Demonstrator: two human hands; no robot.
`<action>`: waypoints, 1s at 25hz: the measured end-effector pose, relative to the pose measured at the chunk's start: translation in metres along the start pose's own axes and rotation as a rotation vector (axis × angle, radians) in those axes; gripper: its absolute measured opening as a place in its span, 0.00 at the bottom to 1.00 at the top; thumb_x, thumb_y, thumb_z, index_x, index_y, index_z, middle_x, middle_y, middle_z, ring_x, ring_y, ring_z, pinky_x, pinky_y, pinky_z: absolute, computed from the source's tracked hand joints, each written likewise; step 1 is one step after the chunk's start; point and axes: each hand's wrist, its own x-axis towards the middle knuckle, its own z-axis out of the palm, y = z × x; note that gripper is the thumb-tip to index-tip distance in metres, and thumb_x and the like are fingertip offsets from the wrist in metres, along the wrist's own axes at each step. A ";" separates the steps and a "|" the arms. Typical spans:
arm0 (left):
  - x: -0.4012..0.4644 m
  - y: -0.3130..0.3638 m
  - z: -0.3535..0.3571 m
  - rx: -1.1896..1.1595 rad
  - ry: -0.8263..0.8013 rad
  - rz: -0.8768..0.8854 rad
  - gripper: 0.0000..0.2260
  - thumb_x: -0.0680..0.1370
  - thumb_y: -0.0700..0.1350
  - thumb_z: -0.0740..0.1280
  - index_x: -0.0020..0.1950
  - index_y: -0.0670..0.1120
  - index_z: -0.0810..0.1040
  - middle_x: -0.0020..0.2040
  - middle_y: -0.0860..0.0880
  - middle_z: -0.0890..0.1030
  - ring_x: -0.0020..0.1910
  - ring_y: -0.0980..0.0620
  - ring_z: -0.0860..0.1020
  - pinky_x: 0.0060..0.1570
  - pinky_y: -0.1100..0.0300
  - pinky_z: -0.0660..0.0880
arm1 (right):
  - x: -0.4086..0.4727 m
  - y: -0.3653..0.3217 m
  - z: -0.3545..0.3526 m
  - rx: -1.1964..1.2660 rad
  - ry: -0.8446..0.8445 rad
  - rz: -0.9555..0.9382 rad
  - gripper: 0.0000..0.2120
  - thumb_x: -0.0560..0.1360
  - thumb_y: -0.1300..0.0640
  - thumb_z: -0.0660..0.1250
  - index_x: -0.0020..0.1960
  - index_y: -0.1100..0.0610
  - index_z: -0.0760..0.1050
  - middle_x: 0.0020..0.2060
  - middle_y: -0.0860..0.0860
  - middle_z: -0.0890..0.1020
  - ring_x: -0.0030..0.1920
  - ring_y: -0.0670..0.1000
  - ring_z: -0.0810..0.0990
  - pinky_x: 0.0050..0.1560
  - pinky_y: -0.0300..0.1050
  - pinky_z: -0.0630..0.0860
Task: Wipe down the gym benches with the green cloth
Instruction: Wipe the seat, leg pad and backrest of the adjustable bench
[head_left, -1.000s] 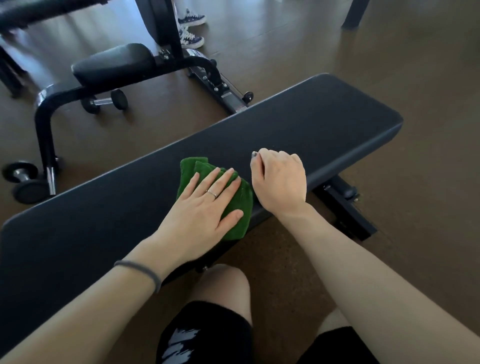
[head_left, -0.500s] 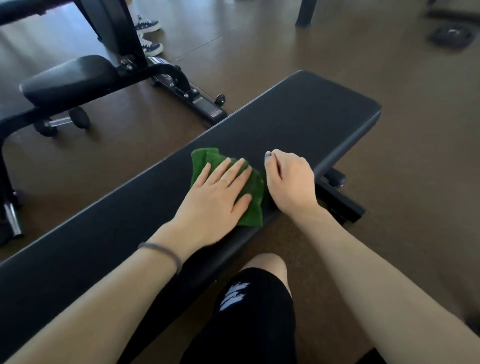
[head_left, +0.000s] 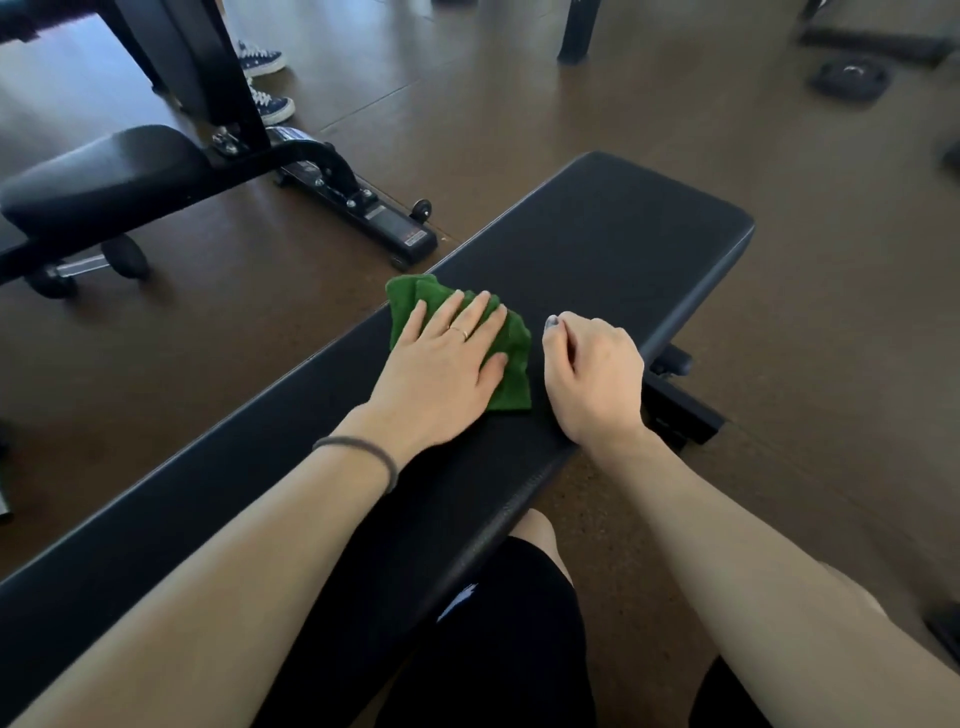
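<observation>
1. Brown floor spreads under everything, smooth and dull, with a seam running across it.
2. The black padded bench runs on a slant from lower left to upper right in front of me, its top lightly textured.
3. A second bench, also black, stands to the left beyond mine, with its steel frame and small wheels on the floor.
4. My black shorts show below the near edge of the pad, one knee just beside it.
5. My left hand lies flat on the green cloth, fingers straight and only slightly apart, pressing it against the pad; a thin ring sits on one finger and a dark band circles the wrist.
6. My right hand rests on the pad just right of the cloth, fingers curled into a loose fist that holds nothing, thumb along the side.
7. The cloth is bunched in folds near the middle of the bench, toward its far edge.
8. A pair of dark sneakers stands at the top left.
9. A dumbbell lies under the second bench.
</observation>
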 end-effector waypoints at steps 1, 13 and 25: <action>-0.016 -0.002 0.000 0.009 -0.005 0.041 0.27 0.85 0.59 0.45 0.84 0.55 0.51 0.84 0.55 0.50 0.83 0.51 0.46 0.81 0.47 0.42 | 0.000 0.000 0.000 0.001 0.001 0.005 0.22 0.83 0.54 0.55 0.31 0.51 0.57 0.24 0.47 0.65 0.26 0.51 0.66 0.36 0.48 0.63; 0.043 0.004 -0.002 -0.003 0.012 0.107 0.26 0.86 0.57 0.49 0.84 0.54 0.54 0.84 0.54 0.52 0.83 0.51 0.48 0.80 0.47 0.43 | 0.007 0.003 -0.006 0.062 -0.012 -0.032 0.21 0.84 0.53 0.54 0.32 0.47 0.60 0.25 0.45 0.68 0.26 0.48 0.68 0.35 0.44 0.62; 0.100 0.008 -0.002 -0.009 0.030 0.063 0.24 0.86 0.58 0.51 0.82 0.60 0.57 0.84 0.55 0.55 0.83 0.51 0.51 0.80 0.44 0.46 | 0.041 0.035 -0.006 -0.038 0.103 0.088 0.22 0.83 0.54 0.56 0.31 0.49 0.57 0.23 0.46 0.65 0.25 0.49 0.65 0.41 0.57 0.72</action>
